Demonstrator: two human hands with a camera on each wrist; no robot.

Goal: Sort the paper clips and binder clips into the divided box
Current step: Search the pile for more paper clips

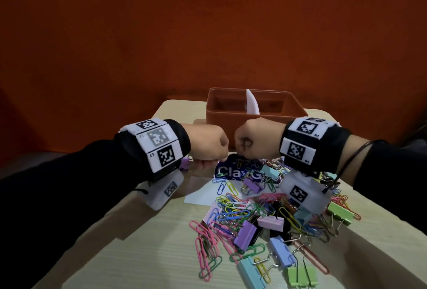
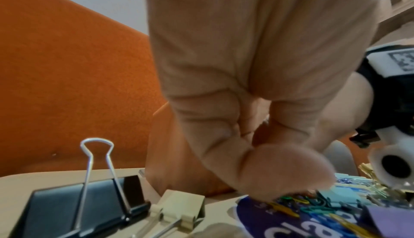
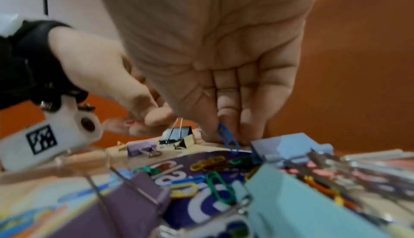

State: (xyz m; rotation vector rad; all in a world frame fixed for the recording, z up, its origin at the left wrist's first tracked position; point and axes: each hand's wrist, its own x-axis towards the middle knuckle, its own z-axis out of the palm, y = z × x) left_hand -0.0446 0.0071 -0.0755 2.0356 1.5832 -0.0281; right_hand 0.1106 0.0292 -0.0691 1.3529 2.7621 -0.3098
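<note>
The orange divided box (image 1: 254, 120) with a white divider (image 1: 251, 103) stands at the back of the table. A heap of coloured paper clips and pastel binder clips (image 1: 265, 214) lies in front of it. Both hands meet just before the box, over a blue printed card (image 1: 228, 172). My right hand (image 3: 221, 128) pinches a blue paper clip (image 3: 227, 137) that stands on end on the card. My left hand (image 3: 143, 119) has its fingers curled and holds a pink paper clip (image 3: 132, 122) between thumb and fingers. In the head view the clips are hidden under the left hand (image 1: 216, 161) and right hand (image 1: 242, 152).
A black binder clip (image 2: 89, 206), a beige one (image 2: 179, 206) and a purple one (image 3: 141, 147) lie left of the card. White paper (image 1: 203, 194) lies under the heap. Several green and blue binder clips (image 1: 300, 275) sit near the table's front edge.
</note>
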